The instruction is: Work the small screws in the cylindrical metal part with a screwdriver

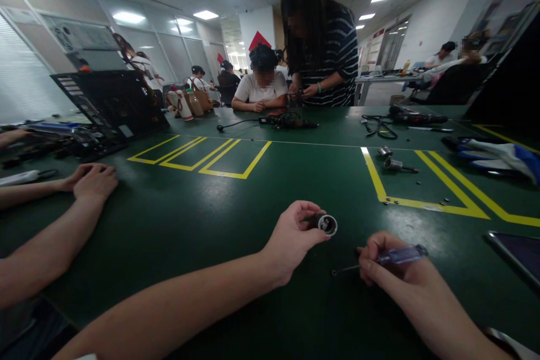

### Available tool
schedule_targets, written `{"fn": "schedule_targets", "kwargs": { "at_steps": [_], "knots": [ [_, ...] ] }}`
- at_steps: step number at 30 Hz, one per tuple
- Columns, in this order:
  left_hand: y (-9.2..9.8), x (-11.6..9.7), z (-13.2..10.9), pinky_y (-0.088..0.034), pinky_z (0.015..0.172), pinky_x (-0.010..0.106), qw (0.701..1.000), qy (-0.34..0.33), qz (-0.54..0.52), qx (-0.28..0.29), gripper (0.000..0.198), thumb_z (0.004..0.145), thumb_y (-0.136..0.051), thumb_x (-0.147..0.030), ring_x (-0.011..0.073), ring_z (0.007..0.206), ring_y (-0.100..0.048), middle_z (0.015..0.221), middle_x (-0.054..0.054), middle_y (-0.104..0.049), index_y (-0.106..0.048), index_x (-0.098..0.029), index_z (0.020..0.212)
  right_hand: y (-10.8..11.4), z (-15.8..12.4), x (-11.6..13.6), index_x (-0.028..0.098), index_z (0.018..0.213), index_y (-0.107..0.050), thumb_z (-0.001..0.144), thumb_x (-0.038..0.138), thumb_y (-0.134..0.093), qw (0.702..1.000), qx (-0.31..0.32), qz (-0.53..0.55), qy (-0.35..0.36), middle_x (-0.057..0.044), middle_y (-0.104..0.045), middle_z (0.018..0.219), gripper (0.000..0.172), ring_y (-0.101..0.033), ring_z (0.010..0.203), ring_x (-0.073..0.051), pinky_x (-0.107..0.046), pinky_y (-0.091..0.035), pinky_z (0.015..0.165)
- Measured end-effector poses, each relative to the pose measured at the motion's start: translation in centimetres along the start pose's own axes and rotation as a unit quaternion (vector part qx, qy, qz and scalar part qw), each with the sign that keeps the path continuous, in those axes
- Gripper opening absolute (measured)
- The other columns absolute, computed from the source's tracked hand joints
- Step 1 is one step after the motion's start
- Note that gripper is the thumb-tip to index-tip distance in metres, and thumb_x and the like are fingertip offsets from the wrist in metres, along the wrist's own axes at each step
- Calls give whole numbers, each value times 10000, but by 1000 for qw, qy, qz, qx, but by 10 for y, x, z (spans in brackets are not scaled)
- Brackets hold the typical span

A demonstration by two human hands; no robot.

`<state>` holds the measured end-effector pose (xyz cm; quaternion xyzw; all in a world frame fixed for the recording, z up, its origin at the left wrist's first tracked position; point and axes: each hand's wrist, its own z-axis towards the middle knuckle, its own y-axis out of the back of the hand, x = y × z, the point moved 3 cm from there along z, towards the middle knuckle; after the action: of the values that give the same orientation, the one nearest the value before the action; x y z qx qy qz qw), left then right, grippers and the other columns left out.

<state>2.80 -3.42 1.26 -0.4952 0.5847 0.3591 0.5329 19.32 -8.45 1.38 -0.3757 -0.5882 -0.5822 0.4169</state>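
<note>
Near the middle of the table, my left hand (295,236) pinches a round metal connector shell (328,225) between thumb and fingers. Its open end faces me, and small parts show inside. To the right and a little lower, my right hand (392,270) is closed around a screwdriver (403,255) with a clear purplish handle. The thin shaft points left, below the connector shell and apart from it. A small dark round piece (334,273) shows at the shaft's tip; whether it is a screw or part of the tool I cannot tell.
Metal connector parts (394,165) and tiny loose pieces (445,201) lie inside yellow tape marks (373,174). Gloves (498,157), a tablet-like device (517,259) and power tools (415,116) are around. A co-worker's hands (95,180) rest at the left; other people are across the table.
</note>
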Motion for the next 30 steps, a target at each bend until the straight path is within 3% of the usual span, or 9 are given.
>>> {"fn": "schedule_targets", "kwargs": {
  "at_steps": [8, 12, 17, 23, 30],
  "knots": [
    [-1, -1, -1, -484, 828, 360, 1000, 9, 3, 7, 352, 649, -656, -61, 196, 934, -599, 1008, 78, -635, -568, -144, 980, -2, -2, 0, 222, 676, -486, 777, 280, -446, 990, 17, -115, 75, -4, -571, 627, 123, -566, 583, -163, -267, -459, 508],
    [-2, -4, -1, -472, 774, 313, 1000, 6, 8, -2, 312, 675, -627, -71, 154, 831, -594, 951, 69, -650, -603, -133, 980, -3, -5, -4, 228, 692, -495, 808, 254, -446, 983, 10, -137, 118, 3, -584, 639, 129, -595, 625, -162, -255, -479, 538],
    [-2, -7, -2, -458, 723, 284, 1000, 7, 7, -6, 283, 719, -598, -114, 147, 821, -583, 955, 65, -664, -636, -138, 999, 1, -17, -9, 244, 751, -503, 825, 232, -529, 980, -56, -82, 172, 0, -657, 799, 79, -647, 815, -160, -219, -515, 645],
    [-6, -5, -7, -467, 748, 295, 999, 4, 31, 27, 328, 710, -593, -81, 152, 832, -605, 948, 65, -677, -649, -148, 1027, 5, -24, 5, 252, 822, -509, 808, 172, -569, 953, -116, -81, 268, -14, -660, 890, 101, -649, 772, -159, -232, -510, 651],
    [-11, -2, -10, -492, 732, 274, 995, -40, 66, 63, 307, 720, -601, -116, 142, 795, -622, 917, 77, -679, -650, -123, 1023, 2, -19, 16, 248, 763, -503, 820, 174, -540, 944, -103, -118, 291, 5, -650, 789, 101, -640, 680, -128, -200, -507, 613]
  ]
}}
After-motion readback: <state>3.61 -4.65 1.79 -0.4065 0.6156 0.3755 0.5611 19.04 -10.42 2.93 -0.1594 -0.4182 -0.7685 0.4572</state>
